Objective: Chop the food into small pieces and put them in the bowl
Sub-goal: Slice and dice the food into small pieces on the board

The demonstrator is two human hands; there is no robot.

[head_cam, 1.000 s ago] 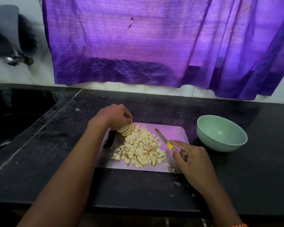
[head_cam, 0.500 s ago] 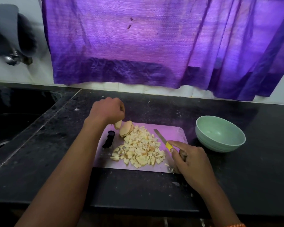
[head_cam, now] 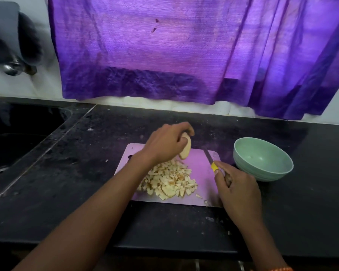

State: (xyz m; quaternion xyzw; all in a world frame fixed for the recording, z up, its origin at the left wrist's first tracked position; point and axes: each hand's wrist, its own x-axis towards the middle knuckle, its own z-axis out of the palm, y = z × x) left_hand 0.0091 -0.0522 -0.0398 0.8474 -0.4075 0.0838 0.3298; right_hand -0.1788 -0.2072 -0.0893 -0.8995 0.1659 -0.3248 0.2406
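A pink cutting board (head_cam: 201, 163) lies on the black counter with a heap of small pale chopped pieces (head_cam: 170, 180) on it. My left hand (head_cam: 164, 143) is over the board's far side, gripping an uncut pale slice (head_cam: 185, 147) lifted above the heap. My right hand (head_cam: 237, 184) rests at the board's right edge, closed around a knife (head_cam: 209, 159) with a yellow band, blade pointing away over bare board. A pale green bowl (head_cam: 262, 159) stands right of the board with nothing visible inside.
A dark sink (head_cam: 12, 137) is sunk into the counter at the left, with a metal tap (head_cam: 12, 67) on the wall above it. A purple curtain (head_cam: 184, 51) hangs behind the counter. The counter's front edge runs just below the board.
My left hand has picked up a slice from the board's far left and carried it right, over the heap. The right hand and knife have barely moved.
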